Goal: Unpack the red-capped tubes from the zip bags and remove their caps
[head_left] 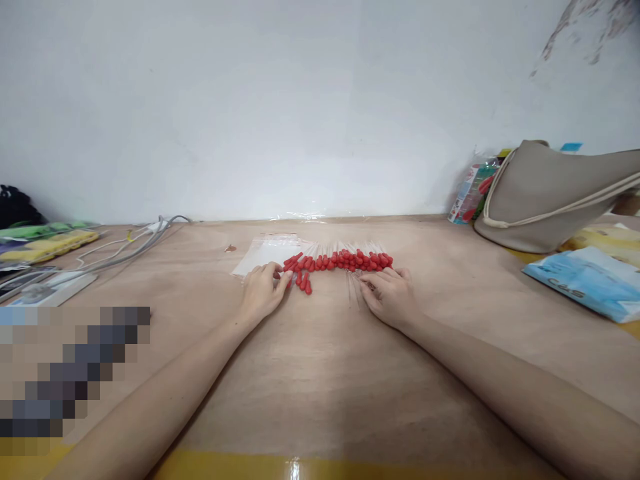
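Left hand (263, 293) lies palm down on the counter (320, 373), its fingertips touching one end of a row of red-bulbed droppers (340, 260); I cannot tell if it grips one. Right hand (391, 297) rests at the row's other end, fingers bent, grip also unclear. Just beyond the left hand lies a clear bag (263, 253).

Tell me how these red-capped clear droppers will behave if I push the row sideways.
Probably light: the droppers are thin clear tubes with small red bulbs. Being slim, they may roll or scatter on the smooth table; a few by the left hand lie askew. The clear tubes could be brittle.
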Motion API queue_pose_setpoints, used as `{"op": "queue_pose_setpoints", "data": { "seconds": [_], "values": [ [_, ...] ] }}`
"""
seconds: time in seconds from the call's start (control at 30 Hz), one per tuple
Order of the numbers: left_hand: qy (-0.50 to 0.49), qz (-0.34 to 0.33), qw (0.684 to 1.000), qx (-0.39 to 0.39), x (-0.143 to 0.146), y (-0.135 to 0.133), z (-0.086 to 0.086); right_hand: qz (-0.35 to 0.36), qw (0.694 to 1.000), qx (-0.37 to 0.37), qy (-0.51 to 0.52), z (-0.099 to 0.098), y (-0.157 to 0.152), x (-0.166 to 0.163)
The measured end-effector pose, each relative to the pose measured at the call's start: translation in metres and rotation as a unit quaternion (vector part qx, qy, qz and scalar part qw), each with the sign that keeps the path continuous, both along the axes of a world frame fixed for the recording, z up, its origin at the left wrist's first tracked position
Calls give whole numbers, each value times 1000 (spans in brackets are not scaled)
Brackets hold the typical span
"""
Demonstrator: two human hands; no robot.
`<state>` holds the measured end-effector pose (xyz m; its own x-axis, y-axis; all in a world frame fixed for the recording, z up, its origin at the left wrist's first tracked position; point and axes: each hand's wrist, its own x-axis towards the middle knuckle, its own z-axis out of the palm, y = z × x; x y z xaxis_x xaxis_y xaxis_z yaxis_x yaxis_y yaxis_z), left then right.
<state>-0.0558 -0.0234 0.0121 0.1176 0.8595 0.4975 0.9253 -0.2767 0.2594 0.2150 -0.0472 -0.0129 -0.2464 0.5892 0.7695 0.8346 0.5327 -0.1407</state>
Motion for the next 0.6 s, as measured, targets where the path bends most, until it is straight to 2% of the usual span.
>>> {"op": "queue_pose_setpoints", "data": {
  "seconds": [0.23, 0.43, 0.6],
  "values": [
    [30, 38, 997, 64, 3, -2, 5, 55, 996, -23, -60, 2, -1, 1],
    [50, 20, 996, 72, 13, 13, 12, 85, 990, -57, -94, 6, -1, 2],
    [63, 25, 997, 38, 27, 31, 13, 82, 994, -49, -44, 5, -1, 3]
  ]
}}
